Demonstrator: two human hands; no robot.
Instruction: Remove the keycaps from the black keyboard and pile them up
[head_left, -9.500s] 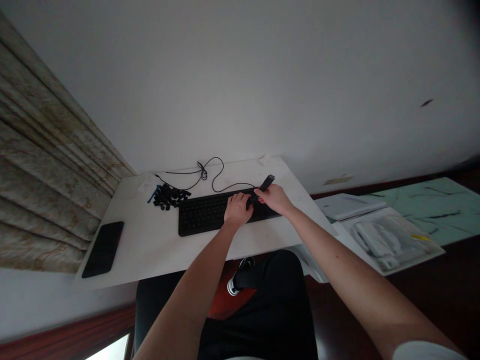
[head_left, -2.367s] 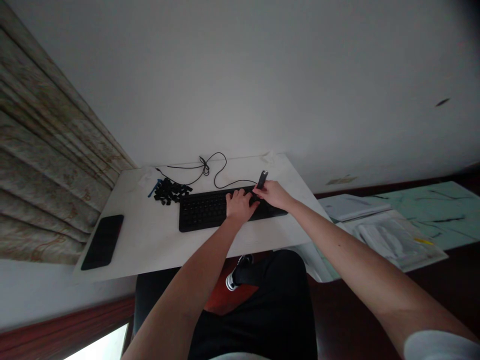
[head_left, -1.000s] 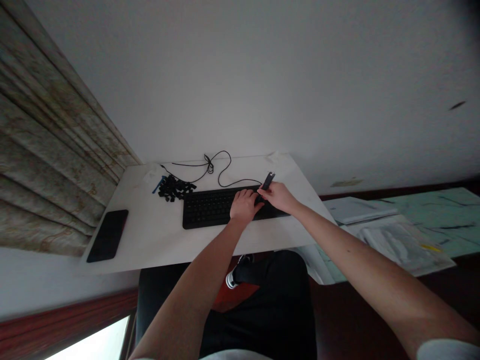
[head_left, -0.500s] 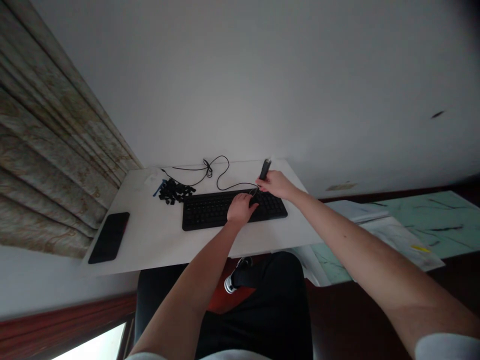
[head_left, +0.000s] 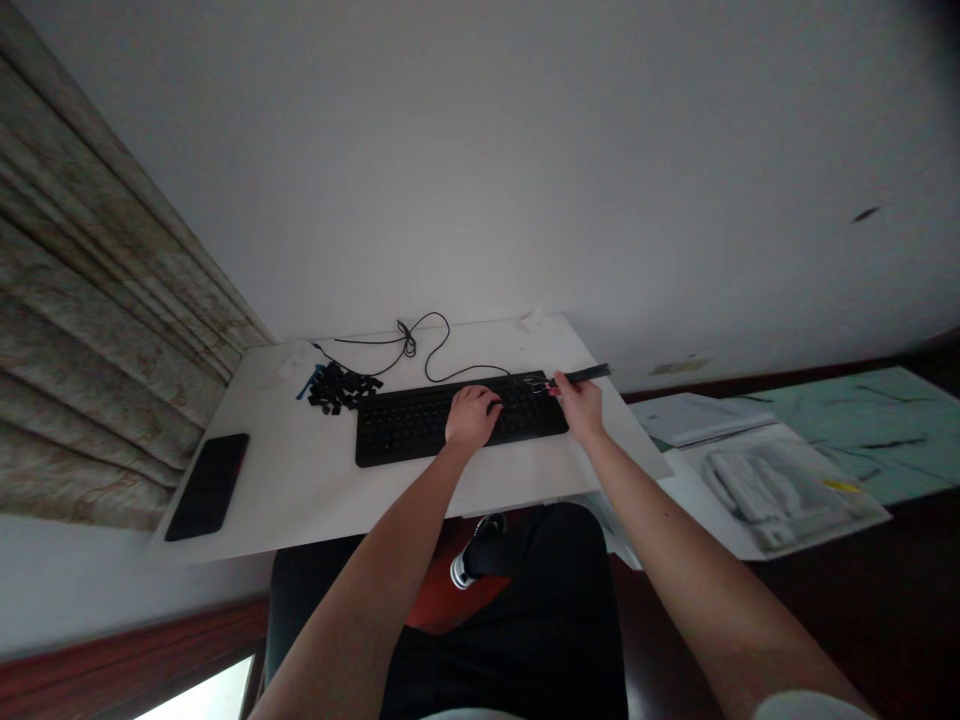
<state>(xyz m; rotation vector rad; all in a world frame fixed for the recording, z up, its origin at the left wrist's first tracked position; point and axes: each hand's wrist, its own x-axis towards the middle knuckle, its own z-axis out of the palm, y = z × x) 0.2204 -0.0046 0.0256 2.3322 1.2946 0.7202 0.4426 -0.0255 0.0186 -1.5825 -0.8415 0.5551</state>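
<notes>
A black keyboard [head_left: 405, 432] lies on the white table. My left hand [head_left: 471, 415] rests over its middle, fingers curled, with a small black keycap [head_left: 493, 405] pinched between thumb and forefinger; it is partly hidden. My right hand [head_left: 577, 403] is at the keyboard's right end, closed on the dark handle of a keycap puller [head_left: 591, 374]. The puller lies nearly level, its thin wire loops pointing left above the keys. Left of the keyboard's back corner is a heap of loose black keycaps [head_left: 337, 388], with a blue piece [head_left: 306, 383] at its edge.
The keyboard's black cable [head_left: 409, 342] coils along the back of the table [head_left: 292, 490], near the wall. A dark phone [head_left: 208, 487] lies at the left edge. To the right are papers [head_left: 697, 418] and a pale green marble-patterned surface [head_left: 840, 425]. A curtain [head_left: 112, 300] hangs at left.
My right hand has moved right and slightly down, tipping the keycap puller from upright to nearly level, its wires away from my left hand. My left hand stays over the keyboard.
</notes>
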